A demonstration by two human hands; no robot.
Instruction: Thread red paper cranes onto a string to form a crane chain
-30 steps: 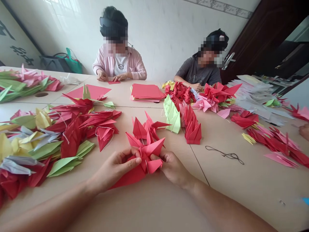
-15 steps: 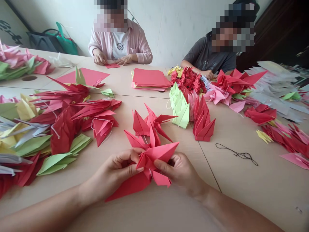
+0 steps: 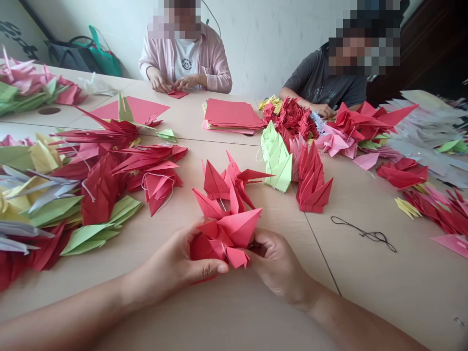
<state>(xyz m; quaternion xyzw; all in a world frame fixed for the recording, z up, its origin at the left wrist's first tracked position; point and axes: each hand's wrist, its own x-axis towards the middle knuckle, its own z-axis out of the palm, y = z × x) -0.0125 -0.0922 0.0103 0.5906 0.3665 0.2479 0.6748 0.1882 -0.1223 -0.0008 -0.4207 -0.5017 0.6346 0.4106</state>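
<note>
1. The table (image 3: 383, 297) is made up of joined tan tops, with seams running across it and toward the near edge. Bare surface is seen in front of the hands and to their right.
2. The far side is closed by a white tiled wall (image 3: 263, 44). The dark painted characters (image 3: 12, 34) at the upper left are cut off by the frame and cannot be read.
3. The left of the table is covered by a heap of folded paper (image 3: 54, 209) in red, green, yellow and grey, which runs out of frame.
4. A stack of red sheets (image 3: 230, 114) is laid flat beyond the middle seam, near a person in a pink shirt (image 3: 215, 58). The round print (image 3: 186, 63) on that person's white top is too small to be read.
5. The red folded crane (image 3: 230, 231) is held just above the table at centre, close to the near edge.
6. The left hand (image 3: 175, 265) is closed around the crane's left side, thumb along the underside. The right hand (image 3: 276, 263) is pinched on its right side.
7. A black thread (image 3: 365, 235) lies loose on bare surface, right of the hands.
</note>
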